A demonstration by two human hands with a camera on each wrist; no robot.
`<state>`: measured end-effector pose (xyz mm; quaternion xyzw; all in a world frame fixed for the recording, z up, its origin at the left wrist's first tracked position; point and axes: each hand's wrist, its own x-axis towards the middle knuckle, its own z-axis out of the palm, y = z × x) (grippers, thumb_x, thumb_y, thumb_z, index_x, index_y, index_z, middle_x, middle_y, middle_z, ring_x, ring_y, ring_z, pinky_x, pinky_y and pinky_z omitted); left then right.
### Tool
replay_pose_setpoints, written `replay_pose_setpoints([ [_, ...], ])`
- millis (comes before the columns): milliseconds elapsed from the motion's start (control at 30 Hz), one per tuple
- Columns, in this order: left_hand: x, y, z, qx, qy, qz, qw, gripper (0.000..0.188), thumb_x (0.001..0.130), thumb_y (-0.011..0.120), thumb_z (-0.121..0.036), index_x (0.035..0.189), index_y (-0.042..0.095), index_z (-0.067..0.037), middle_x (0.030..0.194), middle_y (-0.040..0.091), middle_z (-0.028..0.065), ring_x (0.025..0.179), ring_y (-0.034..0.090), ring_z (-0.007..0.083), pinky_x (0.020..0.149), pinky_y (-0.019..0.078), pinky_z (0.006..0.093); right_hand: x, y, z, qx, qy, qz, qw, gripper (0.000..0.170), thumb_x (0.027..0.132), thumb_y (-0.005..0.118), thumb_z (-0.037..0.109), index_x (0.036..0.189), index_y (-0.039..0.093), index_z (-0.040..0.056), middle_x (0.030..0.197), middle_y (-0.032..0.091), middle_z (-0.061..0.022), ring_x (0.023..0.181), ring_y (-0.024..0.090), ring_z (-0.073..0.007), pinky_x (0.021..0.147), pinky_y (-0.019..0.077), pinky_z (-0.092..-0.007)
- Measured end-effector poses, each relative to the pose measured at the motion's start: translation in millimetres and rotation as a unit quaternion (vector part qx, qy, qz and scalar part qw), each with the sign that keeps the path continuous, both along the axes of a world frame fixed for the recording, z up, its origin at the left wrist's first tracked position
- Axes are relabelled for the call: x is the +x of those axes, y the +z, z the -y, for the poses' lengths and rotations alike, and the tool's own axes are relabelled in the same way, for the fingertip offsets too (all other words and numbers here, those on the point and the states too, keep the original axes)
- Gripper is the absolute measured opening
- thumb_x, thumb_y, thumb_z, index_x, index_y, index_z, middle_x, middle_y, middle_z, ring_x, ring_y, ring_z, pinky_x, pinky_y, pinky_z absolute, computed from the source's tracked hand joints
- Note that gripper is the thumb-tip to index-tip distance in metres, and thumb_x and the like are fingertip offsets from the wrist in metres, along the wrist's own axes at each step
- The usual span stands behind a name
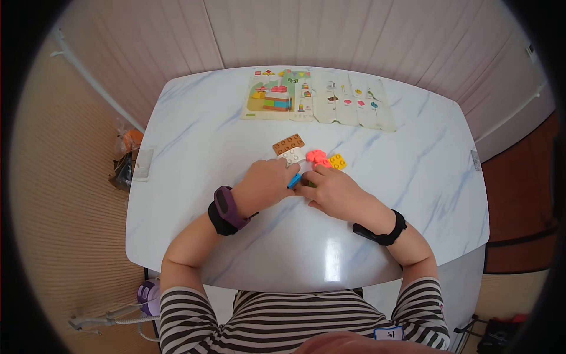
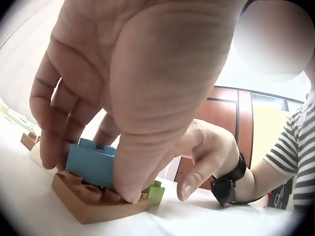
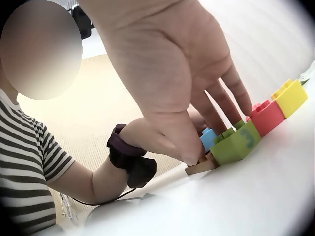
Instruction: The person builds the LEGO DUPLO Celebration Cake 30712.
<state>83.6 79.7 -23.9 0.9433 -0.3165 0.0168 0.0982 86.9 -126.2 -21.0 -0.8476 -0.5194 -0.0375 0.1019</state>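
My left hand (image 1: pixel 265 184) pinches a light-blue toy building brick (image 2: pixel 88 164) between thumb and fingers. The blue brick sits low over a brown studded plate (image 2: pixel 106 211), and the left thumb tip reaches down among its studs. Across from it is my right hand (image 1: pixel 342 190), its fingers fairly straight and reaching down behind a green brick (image 3: pixel 236 145) marked with a 3. In the right wrist view its thumb overlaps the edge of the brown plate; in the left wrist view that thumb shows apart from the green brick. The right fingertips are partly hidden.
Ahead of the hands lie another brown plate (image 1: pixel 288 144), a white brick (image 1: pixel 292 155), coral-pink flower-shaped pieces (image 1: pixel 316 156) and a yellow brick (image 1: pixel 337 161). An unfolded instruction sheet (image 1: pixel 354 116) lies at the far side of the white marbled table (image 1: pixel 200 135).
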Motion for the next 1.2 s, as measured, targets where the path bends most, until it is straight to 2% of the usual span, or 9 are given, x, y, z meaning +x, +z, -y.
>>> replay_pose_setpoints([
  [167,0,0,-5,0.013,0.007,-0.017,1.000,0.041,0.073,0.074,-0.026,0.105,0.056,-0.010,0.083,0.057,0.0108,0.072,0.061,0.0280,0.059,0.0489,0.0373,0,13,15,-0.131,-0.035,-0.060,0.989,0.038,0.070,0.073,0.016,0.106,0.063,0.0103,0.109,0.057,-0.0057,0.103,0.054,-0.0236,0.084,0.0477,-0.0345],
  [267,2,1,-9,0.002,0.006,-0.017,1.000,0.041,0.073,0.074,-0.022,0.108,0.055,-0.010,0.084,0.057,0.0114,0.075,0.061,0.0286,0.061,0.0492,0.0372,3,13,19,-0.152,-0.048,-0.066,0.985,0.037,0.070,0.073,0.015,0.105,0.064,0.0077,0.111,0.057,-0.0066,0.104,0.054,-0.0230,0.084,0.0480,-0.0340],
  [367,3,5,-9,0.007,0.006,-0.030,1.000,0.042,0.074,0.073,-0.018,0.111,0.054,-0.009,0.085,0.057,0.0120,0.076,0.061,0.0299,0.063,0.0492,0.0381,9,8,25,-0.105,-0.007,-0.024,0.994,0.023,0.072,0.068,0.015,0.092,0.065,0.0037,0.096,0.059,-0.0068,0.097,0.057,-0.0229,0.078,0.0491,-0.0330],
  [467,4,9,-7,-0.004,0.006,-0.080,0.997,0.044,0.074,0.072,-0.016,0.113,0.053,-0.009,0.086,0.058,0.0128,0.077,0.060,0.0312,0.065,0.0488,0.0396,8,12,24,-0.101,-0.060,-0.020,0.993,0.021,0.071,0.070,0.016,0.086,0.063,0.0026,0.093,0.058,-0.0079,0.092,0.058,-0.0246,0.076,0.0500,-0.0346],
  [567,6,10,-9,-0.011,-0.005,-0.105,0.994,0.045,0.074,0.072,-0.016,0.114,0.052,-0.008,0.088,0.058,0.0142,0.077,0.060,0.0324,0.066,0.0484,0.0406,12,10,20,-0.060,-0.039,0.023,0.997,0.016,0.073,0.067,0.013,0.083,0.061,0.0022,0.089,0.058,-0.0092,0.088,0.058,-0.0250,0.075,0.0499,-0.0362],
  [667,7,10,-4,-0.031,-0.013,-0.105,0.994,0.047,0.074,0.072,-0.017,0.114,0.050,-0.006,0.088,0.059,0.0165,0.078,0.060,0.0335,0.066,0.0484,0.0408,8,4,6,-0.010,-0.024,-0.052,0.998,0.029,0.070,0.070,0.013,0.094,0.059,0.0025,0.094,0.058,-0.0093,0.090,0.057,-0.0249,0.080,0.0480,-0.0344],
  [967,5,15,-25,-0.084,-0.026,-0.085,0.993,0.044,0.074,0.070,-0.012,0.111,0.048,-0.001,0.089,0.060,0.0178,0.084,0.060,0.0351,0.072,0.0486,0.0415,13,-33,-9,0.008,0.013,0.119,0.993,0.021,0.074,0.069,0.020,0.084,0.060,0.0035,0.083,0.056,-0.0076,0.083,0.057,-0.0239,0.070,0.0470,-0.0361],
  [1067,2,18,-29,-0.085,-0.014,-0.095,0.992,0.045,0.074,0.070,-0.012,0.111,0.049,-0.001,0.091,0.061,0.0173,0.085,0.060,0.0351,0.074,0.0485,0.0416,11,-20,-9,0.059,0.006,0.011,0.998,0.014,0.079,0.061,0.015,0.088,0.060,0.0039,0.081,0.055,-0.0078,0.083,0.056,-0.0246,0.070,0.0470,-0.0374],
  [1200,3,25,-34,-0.086,0.000,-0.111,0.990,0.043,0.074,0.070,-0.012,0.111,0.050,-0.002,0.093,0.061,0.0161,0.088,0.059,0.0346,0.076,0.0478,0.0416,3,-18,-21,0.069,0.044,-0.009,0.997,0.021,0.078,0.063,0.014,0.097,0.058,0.0070,0.081,0.055,-0.0084,0.081,0.057,-0.0253,0.068,0.0479,-0.0373],
])
